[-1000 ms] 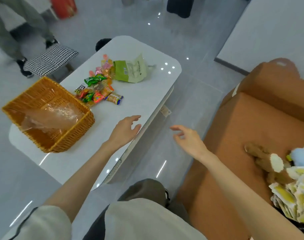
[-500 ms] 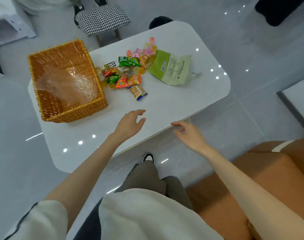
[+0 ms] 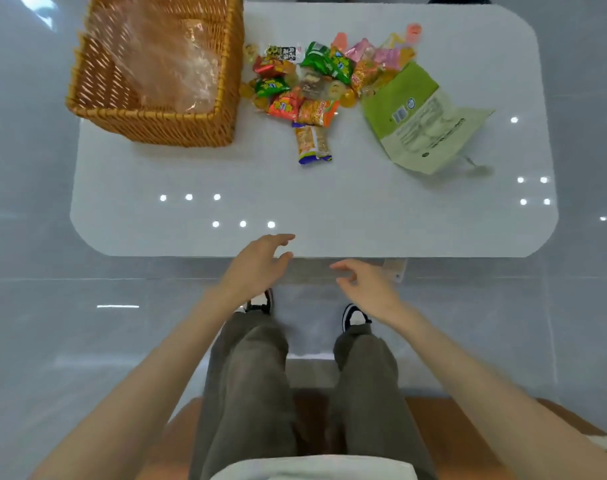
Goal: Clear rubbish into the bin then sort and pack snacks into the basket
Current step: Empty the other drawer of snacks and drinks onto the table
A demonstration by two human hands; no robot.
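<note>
The white surface (image 3: 329, 202) was slanted a moment ago and now lies straight across the top of the frame. Both hands hang at its near edge. The left hand (image 3: 257, 265) and right hand (image 3: 367, 285) each have a spread grip and hold nothing.

Nothing looks done yet. The shiny, crinkly snacks (image 3: 315, 81) lie heaped at top middle, beside the woven basket (image 3: 149, 123) at upper left. A thin clear bag (image 3: 163, 60) sits inside the basket. The flat green pouch (image 3: 416, 123) looks like rubbish. No bin shows.

Only one view exists, from a camera on the person's head. It looks almost straight down, from rather near, on the white surface (image 3: 329, 202) in front and the person's own legs (image 3: 246, 375) below. The basket (image 3: 149, 128) is cut by the upper edge.
</note>
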